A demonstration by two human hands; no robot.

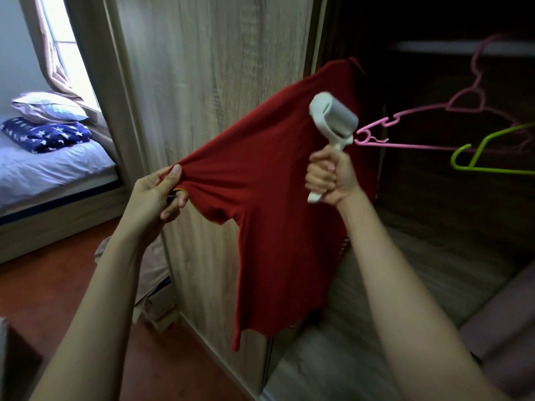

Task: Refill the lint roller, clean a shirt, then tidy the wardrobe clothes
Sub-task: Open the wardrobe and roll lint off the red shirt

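Fingers of the left hand (pixel 157 195) pinch the red shirt (pixel 269 198) sleeve mid-frame; right hand (pixel 330 178) fist grips the lint roller (pixel 333 120) handle.

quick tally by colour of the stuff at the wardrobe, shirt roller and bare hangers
red: 1, the shirt
white: 1, the lint roller
pink: 1, the pink hanger; blur may hide a second behind it
green: 1, the green hanger
total: 4 that show clearly
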